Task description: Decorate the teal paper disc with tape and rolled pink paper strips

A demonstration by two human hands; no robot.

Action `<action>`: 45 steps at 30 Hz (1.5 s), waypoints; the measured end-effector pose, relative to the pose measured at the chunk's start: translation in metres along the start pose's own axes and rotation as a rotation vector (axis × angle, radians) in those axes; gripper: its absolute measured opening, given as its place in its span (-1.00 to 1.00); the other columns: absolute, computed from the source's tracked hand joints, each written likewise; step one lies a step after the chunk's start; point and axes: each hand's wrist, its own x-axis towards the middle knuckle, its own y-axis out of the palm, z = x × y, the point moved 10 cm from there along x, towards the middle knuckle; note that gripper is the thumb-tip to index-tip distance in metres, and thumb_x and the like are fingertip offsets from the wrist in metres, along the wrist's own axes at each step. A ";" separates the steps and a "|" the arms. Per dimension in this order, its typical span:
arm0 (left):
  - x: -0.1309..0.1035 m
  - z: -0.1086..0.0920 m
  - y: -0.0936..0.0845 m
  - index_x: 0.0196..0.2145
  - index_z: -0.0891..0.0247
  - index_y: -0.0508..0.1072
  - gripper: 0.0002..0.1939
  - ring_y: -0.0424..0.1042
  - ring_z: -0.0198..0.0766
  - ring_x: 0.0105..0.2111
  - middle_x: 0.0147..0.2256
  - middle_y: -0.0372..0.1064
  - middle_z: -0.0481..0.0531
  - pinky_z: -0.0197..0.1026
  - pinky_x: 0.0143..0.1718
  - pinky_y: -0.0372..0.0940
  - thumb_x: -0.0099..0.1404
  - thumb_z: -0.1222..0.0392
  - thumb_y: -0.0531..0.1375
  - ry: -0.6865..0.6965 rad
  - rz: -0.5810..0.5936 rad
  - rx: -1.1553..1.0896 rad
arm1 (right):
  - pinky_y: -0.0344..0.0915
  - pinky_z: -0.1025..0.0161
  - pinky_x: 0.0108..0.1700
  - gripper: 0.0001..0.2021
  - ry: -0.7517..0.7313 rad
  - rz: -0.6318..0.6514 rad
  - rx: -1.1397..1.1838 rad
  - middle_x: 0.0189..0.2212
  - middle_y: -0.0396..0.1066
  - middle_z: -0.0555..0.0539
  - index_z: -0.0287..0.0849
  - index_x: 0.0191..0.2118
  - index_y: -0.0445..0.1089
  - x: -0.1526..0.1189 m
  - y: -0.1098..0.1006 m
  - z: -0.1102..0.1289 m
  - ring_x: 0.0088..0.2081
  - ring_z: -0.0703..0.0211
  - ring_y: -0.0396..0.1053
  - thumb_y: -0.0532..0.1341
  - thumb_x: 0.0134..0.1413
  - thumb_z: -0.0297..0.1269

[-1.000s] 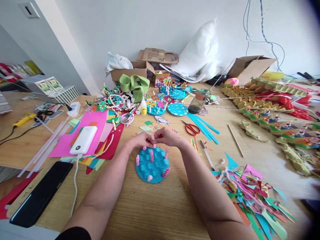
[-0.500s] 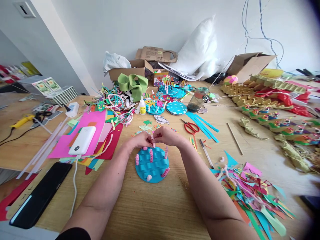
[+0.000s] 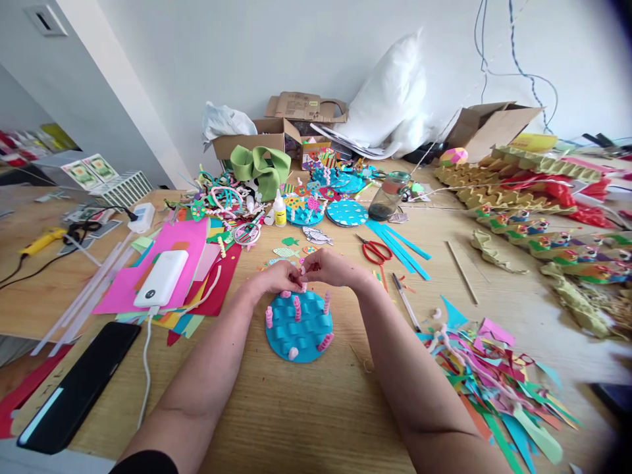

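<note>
A round blue disc (image 3: 306, 343) with a woven paper-strip surface lies on the table before me. Several pink pipe-cleaner coils (image 3: 297, 309) stand or lean on it, and a pale curled piece (image 3: 293, 353) sits near its front edge. Over the disc's far edge, my left hand (image 3: 282, 276) and my right hand (image 3: 326, 268) meet with fingertips pinched together. Between them shows a small pink pipe-cleaner coil (image 3: 303, 286), mostly covered by the fingers. Which hand carries more of it is hard to see. Paper fish (image 3: 287, 252) lie just beyond my hands.
Red scissors (image 3: 376, 251), blue paper strips (image 3: 402, 250) and a pen (image 3: 405, 303) lie to the right, with paper scraps (image 3: 498, 382) nearer. A glue bottle (image 3: 279, 210) and glass jar (image 3: 390, 197) stand behind. Leftward are a power bank (image 3: 162, 278) and a phone (image 3: 79, 388).
The view has shifted very slightly. Both hands keep their pinch at the disc's far edge, with only small finger movement.
</note>
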 end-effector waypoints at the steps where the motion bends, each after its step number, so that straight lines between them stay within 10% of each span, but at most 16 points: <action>1: 0.000 0.000 0.000 -0.44 0.39 0.54 -0.78 0.30 -0.37 -0.58 -0.54 0.42 -0.02 -0.36 -0.56 0.14 -0.02 0.16 0.26 0.006 -0.004 0.006 | 0.01 0.38 -0.49 -0.88 -0.005 -0.013 0.011 -0.62 0.34 0.04 -0.31 -0.45 0.48 0.000 -0.002 0.001 -0.54 0.35 0.16 0.21 -0.08 -0.38; 22: -0.001 -0.010 -0.002 -0.48 0.37 0.57 -0.81 0.33 -0.35 -0.53 -0.53 0.44 -0.02 -0.35 -0.52 0.14 -0.04 0.20 0.24 0.035 -0.055 0.095 | 0.08 0.39 -0.46 -0.88 -0.042 -0.025 -0.109 -0.51 0.48 -0.03 -0.25 -0.42 0.54 -0.016 -0.018 0.021 -0.48 0.31 0.29 0.22 -0.05 -0.44; 45: -0.010 -0.012 -0.004 -0.32 0.39 0.57 -0.72 0.25 -0.42 -0.55 -0.47 0.44 0.01 -0.38 -0.55 0.11 0.09 0.13 0.23 0.033 0.021 -0.026 | -0.12 0.33 -0.53 -0.66 0.055 -0.043 -0.271 -0.69 0.22 0.03 -0.30 -0.63 0.36 -0.021 -0.022 0.027 -0.60 0.38 0.00 0.08 0.12 -0.33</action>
